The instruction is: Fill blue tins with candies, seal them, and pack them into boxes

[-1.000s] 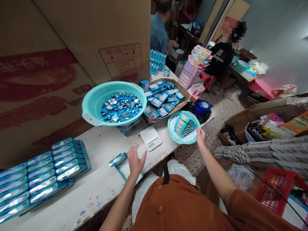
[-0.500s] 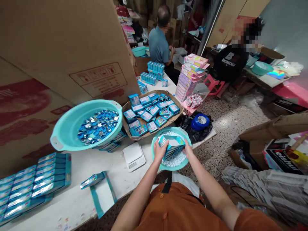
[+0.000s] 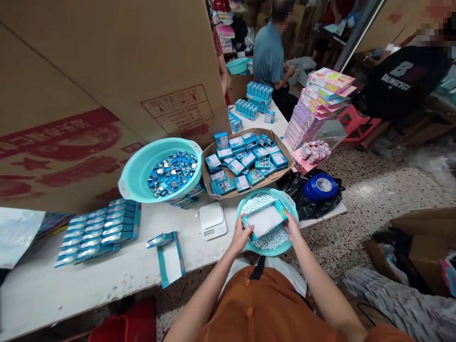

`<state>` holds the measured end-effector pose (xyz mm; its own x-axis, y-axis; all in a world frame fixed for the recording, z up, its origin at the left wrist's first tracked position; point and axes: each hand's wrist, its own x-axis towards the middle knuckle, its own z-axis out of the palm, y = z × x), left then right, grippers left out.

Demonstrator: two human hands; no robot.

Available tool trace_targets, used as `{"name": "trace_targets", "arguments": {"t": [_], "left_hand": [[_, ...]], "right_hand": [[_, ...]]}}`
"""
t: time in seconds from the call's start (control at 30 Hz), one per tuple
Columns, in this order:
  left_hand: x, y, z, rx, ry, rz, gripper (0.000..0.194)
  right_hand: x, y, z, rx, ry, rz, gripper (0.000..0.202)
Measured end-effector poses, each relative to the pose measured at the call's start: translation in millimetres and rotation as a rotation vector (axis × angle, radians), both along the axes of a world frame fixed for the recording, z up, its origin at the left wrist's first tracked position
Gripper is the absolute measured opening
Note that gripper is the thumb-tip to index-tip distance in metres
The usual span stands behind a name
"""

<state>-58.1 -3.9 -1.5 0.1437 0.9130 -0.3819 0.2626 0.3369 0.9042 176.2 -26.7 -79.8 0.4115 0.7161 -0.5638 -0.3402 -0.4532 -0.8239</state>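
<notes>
My left hand (image 3: 242, 237) grips the left end of a teal display box (image 3: 265, 221), and my right hand (image 3: 292, 228) holds its right end. The box's white inside faces up toward me. It is held over a turquoise basin (image 3: 294, 207) with many small white pellets (image 3: 257, 203) in it. Left of the basin stands a white kitchen scale (image 3: 213, 218). Behind it, a cardboard tray (image 3: 209, 187) carries several small blue boxes (image 3: 235, 166). Another open display box (image 3: 171, 260) lies on the table further left.
A larger turquoise basin (image 3: 128, 164) holds blue and silver round lids (image 3: 173, 173). Filled display boxes (image 3: 103, 230) sit on the table's left side. Blue tape rolls (image 3: 322, 186) rest on a black bag, near a stack of pink boxes (image 3: 317, 107). Co-workers sit beyond.
The display box has tipped so that its white inside now shows fully, where its printed side showed before. Both hands stay on it. My view has turned left.
</notes>
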Motion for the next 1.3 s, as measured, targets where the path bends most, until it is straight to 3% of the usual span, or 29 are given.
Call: {"name": "trace_targets", "arguments": {"t": [0.13,0.27,0.33,0.4,0.53,0.63,0.83,1.0,1.13,1.2,1.3], "left_hand": [[-11.7,-1.4,9.3,0.039,-0.060,0.022,0.050],[-5.1,5.6,40.3,0.134,-0.019,-0.077,0.061],[2.6,10.8,55.2,0.233,-0.093,-0.111,0.069],[9.5,15.5,64.4,0.336,-0.177,-0.079,0.073],[10.5,16.4,61.4,0.466,-0.141,0.023,0.068],[0.3,4.2,46.5,0.452,-0.054,0.009,0.056],[-18.2,-33.0,20.6,0.259,0.108,0.078,0.045],[-20.8,-43.0,13.5,0.204,0.136,0.151,0.044],[-22.6,-44.2,9.1,0.186,0.162,0.209,0.043],[-23.8,-45.7,6.7,0.169,0.175,0.229,0.042],[-25.7,-48.5,2.4,0.146,0.193,0.270,0.040]], "right_hand": [[18.5,-2.2,28.7,-0.114,0.117,0.030,0.039],[38.6,-10.9,63.7,-0.045,0.198,0.211,0.037],[46.3,-15.9,74.2,-0.011,0.203,0.191,0.037],[52.7,-19.0,77.2,0.035,0.216,0.058,0.033],[69.7,-13.6,68.1,0.145,0.289,-0.336,0.022],[88.9,-4.3,57.3,0.071,0.244,-0.565,0.014],[105.6,6.0,26.8,-0.061,0.097,-0.745,0.009],[88.0,13.2,-1.5,-0.160,-0.014,-0.744,0.012],[84.0,15.6,-13.6,-0.264,-0.113,-0.621,0.029],[88.9,14.8,-16.3,-0.333,-0.176,-0.513,0.039],[99.1,9.3,-20.7,-0.458,-0.407,-0.241,0.054]]}}
